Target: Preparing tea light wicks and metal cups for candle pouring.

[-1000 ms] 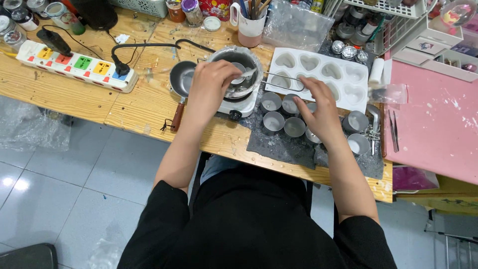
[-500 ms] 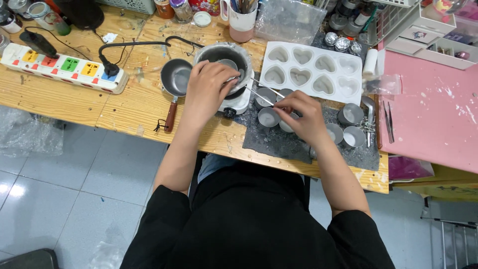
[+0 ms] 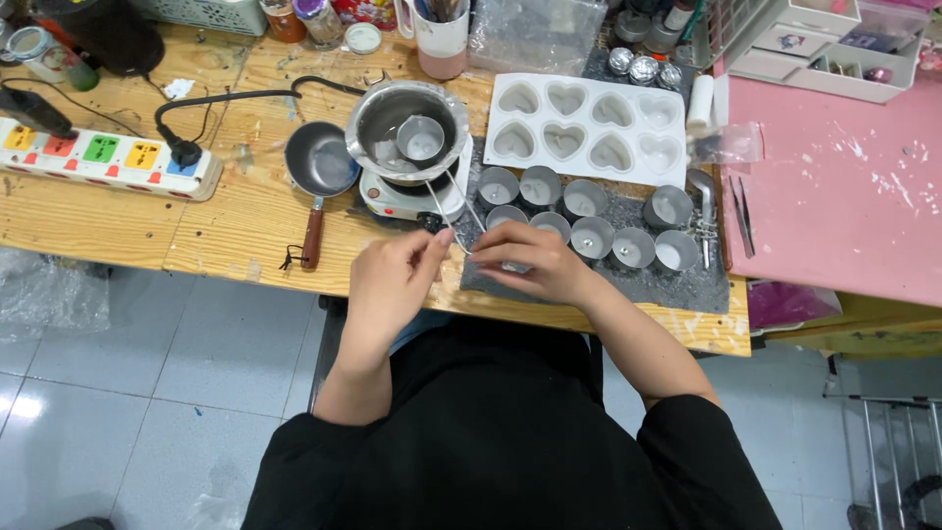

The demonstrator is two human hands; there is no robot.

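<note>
My left hand (image 3: 392, 280) is at the table's front edge, its thumb and fingers pinched on the end of a thin wire handle (image 3: 446, 211). The wire runs up to a small metal cup (image 3: 422, 139) sitting inside a steel pot (image 3: 378, 118) on a small white hot plate (image 3: 407, 201). My right hand (image 3: 535, 263) is right beside it, fingertips touching the same wire end, curled over what looks like a small tin cup (image 3: 515, 267) on the grey mat (image 3: 589, 285). Several round tin cups (image 3: 593, 238) stand in two rows behind the right hand.
A white heart-shaped mould tray (image 3: 589, 128) lies behind the tins. A small dark pan (image 3: 322, 162) with a wooden handle sits left of the hot plate, beside a power strip (image 3: 98, 157). A pink board (image 3: 834, 196) covers the right side. A mug of tools (image 3: 442, 39) stands at the back.
My left hand has come off the pot and drawn back to the front edge. My right hand has left the tin rows and moved left to meet it.
</note>
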